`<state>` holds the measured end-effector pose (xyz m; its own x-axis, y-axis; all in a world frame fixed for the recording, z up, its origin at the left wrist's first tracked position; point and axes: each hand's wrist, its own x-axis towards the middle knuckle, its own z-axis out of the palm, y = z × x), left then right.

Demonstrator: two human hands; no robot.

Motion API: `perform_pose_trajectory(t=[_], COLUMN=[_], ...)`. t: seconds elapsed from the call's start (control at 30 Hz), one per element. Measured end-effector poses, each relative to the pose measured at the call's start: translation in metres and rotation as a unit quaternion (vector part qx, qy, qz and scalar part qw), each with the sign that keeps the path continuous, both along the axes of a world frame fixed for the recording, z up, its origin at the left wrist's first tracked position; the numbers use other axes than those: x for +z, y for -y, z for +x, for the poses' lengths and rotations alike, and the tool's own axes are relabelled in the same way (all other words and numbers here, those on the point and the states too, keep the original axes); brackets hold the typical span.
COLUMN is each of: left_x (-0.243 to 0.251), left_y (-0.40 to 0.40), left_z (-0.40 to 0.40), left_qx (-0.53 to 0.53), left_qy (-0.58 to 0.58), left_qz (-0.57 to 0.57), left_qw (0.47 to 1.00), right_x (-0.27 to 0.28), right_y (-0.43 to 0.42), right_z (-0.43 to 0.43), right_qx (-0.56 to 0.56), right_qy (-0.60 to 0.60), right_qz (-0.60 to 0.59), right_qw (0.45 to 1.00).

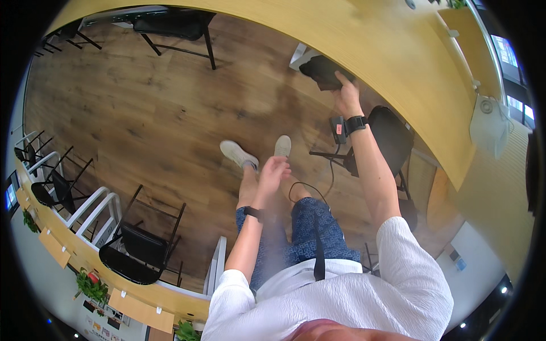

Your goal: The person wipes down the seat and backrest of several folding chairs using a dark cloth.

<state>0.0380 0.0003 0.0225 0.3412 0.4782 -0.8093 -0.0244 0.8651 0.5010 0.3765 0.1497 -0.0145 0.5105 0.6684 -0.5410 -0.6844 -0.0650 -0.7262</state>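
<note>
In my right hand (347,96), stretched out to the upper right, is a dark, soft-looking item (326,72), perhaps cloth or a bag. It is held beside the curved edge of the wooden desk (409,64). A black wristband circles that wrist, with a small dark box on a cable (338,130) next to it. My left hand (275,170) hangs in front of my legs, fingers apart and slightly curled, with nothing seen in it; it also wears a black band at the wrist.
A black chair (390,136) stands under my right forearm, by the desk. Another black chair (179,24) stands at the top, and one (143,251) at the lower left beside a long counter (187,303) with white frame legs. The wood floor (170,115) lies between them.
</note>
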Motion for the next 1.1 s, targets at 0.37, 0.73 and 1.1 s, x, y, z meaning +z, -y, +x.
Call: perform_pose_trajectory(t=[0.37, 0.73, 1.1], left_x=[-0.002, -0.144, -0.208], left_y=[-0.152, -0.198, -0.278], left_z=[-0.02, -0.027, -0.009], left_qx=[-0.091, -0.001, -0.071], left_qy=[0.035, 0.122, 0.199], left_qz=[0.01, -0.008, 0.039], left_qw=[0.995, 0.992, 0.977], right_x=[-0.094, -0.276, -0.388], right_y=[-0.064, -0.1, -0.037], right_z=[-0.029, -0.037, 0.051], right_qx=[0.007, -0.093, 0.146], right_qy=[0.347, 0.043, 0.241], right_qz=[-0.177, -0.188, -0.213], right_qw=[0.921, 0.977, 0.936])
